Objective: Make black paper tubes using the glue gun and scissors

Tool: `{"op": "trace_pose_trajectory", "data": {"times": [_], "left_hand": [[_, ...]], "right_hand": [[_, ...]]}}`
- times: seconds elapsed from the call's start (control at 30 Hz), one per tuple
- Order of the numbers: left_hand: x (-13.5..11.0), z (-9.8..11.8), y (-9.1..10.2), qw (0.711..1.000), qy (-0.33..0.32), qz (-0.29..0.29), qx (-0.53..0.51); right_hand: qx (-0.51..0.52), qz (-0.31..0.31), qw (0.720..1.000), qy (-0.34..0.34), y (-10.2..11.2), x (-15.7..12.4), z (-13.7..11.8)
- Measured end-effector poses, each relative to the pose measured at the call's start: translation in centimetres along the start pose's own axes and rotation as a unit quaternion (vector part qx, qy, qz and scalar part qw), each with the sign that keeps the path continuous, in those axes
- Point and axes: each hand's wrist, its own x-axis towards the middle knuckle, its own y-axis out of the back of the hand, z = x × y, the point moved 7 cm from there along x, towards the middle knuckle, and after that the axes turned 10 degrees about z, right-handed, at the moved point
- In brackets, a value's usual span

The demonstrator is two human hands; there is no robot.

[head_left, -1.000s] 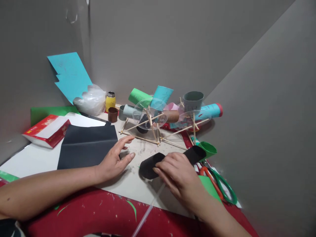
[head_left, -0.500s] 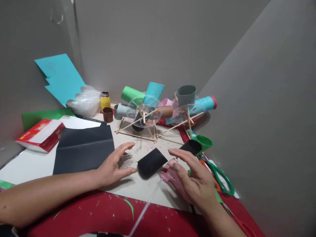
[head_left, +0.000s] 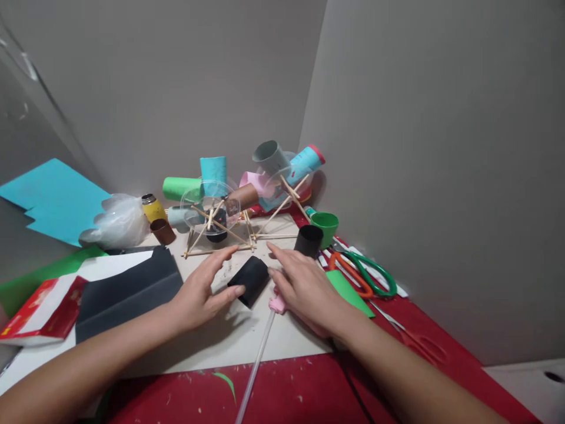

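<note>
While black sheet [head_left: 128, 291] lies flat at left, left hand [head_left: 200, 291] rests beside it, fingers spread wide, thumb touching black tube [head_left: 249, 280]. Tube lies on its side on beige board [head_left: 265, 338], between 2 hands. Right hand [head_left: 304, 288] flat, fingers loosely spread, holding nothing, fingertips at tube, palm over pink glue gun [head_left: 277, 304]. Scissors [head_left: 366, 274] farther right.

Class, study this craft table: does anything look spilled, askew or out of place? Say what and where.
Paper scraps litter the red tabletop at the front edge. A black paper tube lies on its side between the left hand and right hand, while a second tube stands upright.
</note>
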Motion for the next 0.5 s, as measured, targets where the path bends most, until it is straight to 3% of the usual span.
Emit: {"op": "trace_pose_trajectory", "data": {"times": [0.13, 0.27, 0.5], "left_hand": [[4.2, -0.4, -2.8, 0.995, -0.005, -0.09, 0.035], [6.0, -1.2, -5.1, 0.984, -0.01, -0.171, 0.045], [6.3, -0.1, -5.2, 0.969, -0.036, -0.242, 0.033]], "right_hand": [[-0.01, -0.067, 0.998, -0.003, -1.0, -0.1, -0.2], [0.002, -0.035, 0.999, -0.007, -0.1, 0.1, -0.5], [0.01, -0.001, 1.0, -0.006, 0.7, 0.4, 0.0]]}}
